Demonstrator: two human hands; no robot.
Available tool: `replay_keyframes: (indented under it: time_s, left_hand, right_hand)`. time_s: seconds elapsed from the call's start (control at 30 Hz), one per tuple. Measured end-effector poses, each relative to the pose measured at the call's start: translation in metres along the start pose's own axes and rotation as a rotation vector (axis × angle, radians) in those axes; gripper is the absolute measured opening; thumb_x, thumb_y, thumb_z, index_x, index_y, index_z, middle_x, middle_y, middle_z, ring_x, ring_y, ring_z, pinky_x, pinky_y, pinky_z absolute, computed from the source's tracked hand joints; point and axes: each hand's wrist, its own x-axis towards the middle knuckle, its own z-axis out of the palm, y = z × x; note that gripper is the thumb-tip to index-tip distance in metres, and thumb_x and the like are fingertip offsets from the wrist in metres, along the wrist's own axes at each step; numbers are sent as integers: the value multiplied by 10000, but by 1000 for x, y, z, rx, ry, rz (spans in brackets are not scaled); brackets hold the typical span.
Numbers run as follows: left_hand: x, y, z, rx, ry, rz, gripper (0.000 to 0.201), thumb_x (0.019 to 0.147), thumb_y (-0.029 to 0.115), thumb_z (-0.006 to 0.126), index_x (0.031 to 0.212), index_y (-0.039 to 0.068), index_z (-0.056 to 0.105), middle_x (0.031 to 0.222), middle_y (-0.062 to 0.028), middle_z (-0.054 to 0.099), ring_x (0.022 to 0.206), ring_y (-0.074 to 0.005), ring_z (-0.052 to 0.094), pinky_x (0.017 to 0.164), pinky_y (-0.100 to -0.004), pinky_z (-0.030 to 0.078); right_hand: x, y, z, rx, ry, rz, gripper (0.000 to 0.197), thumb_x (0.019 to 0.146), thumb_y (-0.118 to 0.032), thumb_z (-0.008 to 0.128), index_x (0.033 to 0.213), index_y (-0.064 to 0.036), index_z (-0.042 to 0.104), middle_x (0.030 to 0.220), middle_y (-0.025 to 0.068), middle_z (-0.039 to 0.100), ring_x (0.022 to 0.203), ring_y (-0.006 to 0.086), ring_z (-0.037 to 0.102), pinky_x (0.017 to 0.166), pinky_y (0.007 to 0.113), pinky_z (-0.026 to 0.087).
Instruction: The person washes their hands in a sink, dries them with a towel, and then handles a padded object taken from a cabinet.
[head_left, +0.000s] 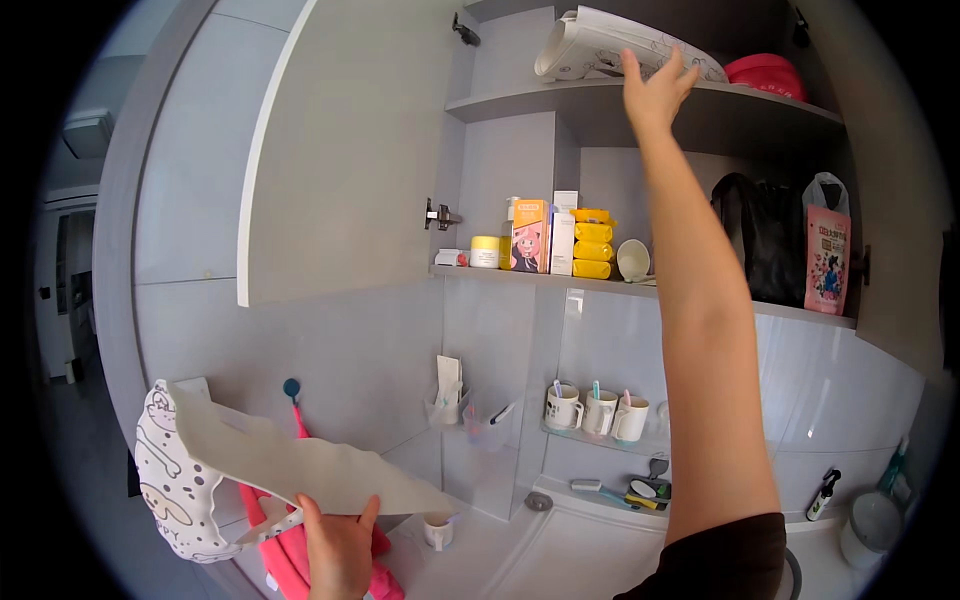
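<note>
1. My right hand (655, 92), fingers spread, presses the rolled white printed mat (610, 45) on the top shelf (760, 110) at one o'clock.
2. My left hand (338, 545) pinches a flat white printed mat (290, 465) at seven o'clock.
3. The roll could slide off if I let go.

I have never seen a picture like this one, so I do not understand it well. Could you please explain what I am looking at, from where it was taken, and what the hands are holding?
There is no machine here. A person wears a wide camera on the head, so you see that person's own arms; the lens bends straight edges near the rim. The scene is a bathroom with an open wall cabinet. The right hand reaches up to the top shelf and touches a rolled white printed sheet lying there. The left hand holds a flat white mat with a cartoon print; something pink hangs under it. The lower shelf carries boxes, yellow packs and a black bag. Below stand three cups with toothbrushes.
</note>
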Motion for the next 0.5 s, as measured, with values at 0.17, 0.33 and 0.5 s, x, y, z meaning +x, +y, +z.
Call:
replay_keyframes:
  time_s: [0.17, 0.33, 0.5]
  left_hand:
    - [6, -10, -3, -11, 50, -19, 727, 948, 632, 343, 1468, 136, 237, 1492, -47, 305, 1382, -268, 284, 1121, -509, 180]
    - [10, -4, 7, 19, 99, -85, 700, 960, 573, 361, 1506, 179, 168, 1554, -77, 218, 1423, -291, 217, 1126, -581, 184]
    - [20, -3, -2, 12, 95, -41, 703, 957, 582, 354, 1502, 176, 177, 1545, -56, 243, 1420, -282, 225, 1120, -570, 209]
  right_hand:
    - [-45, -40, 2, -408, -141, -716, 660, 813, -315, 649, 1421, -244, 399, 1529, 102, 257, 1402, 309, 245, 1120, 549, 190]
    - [-36, -54, 26, -657, -242, -770, 661, 819, -273, 622, 1435, -284, 381, 1574, -19, 184, 1447, 211, 165, 1135, 583, 138]
    - [-10, -25, 49, -955, -797, -114, 649, 857, -288, 611, 1457, -262, 364, 1600, 50, 27, 1464, 307, 76, 1110, 644, 141]
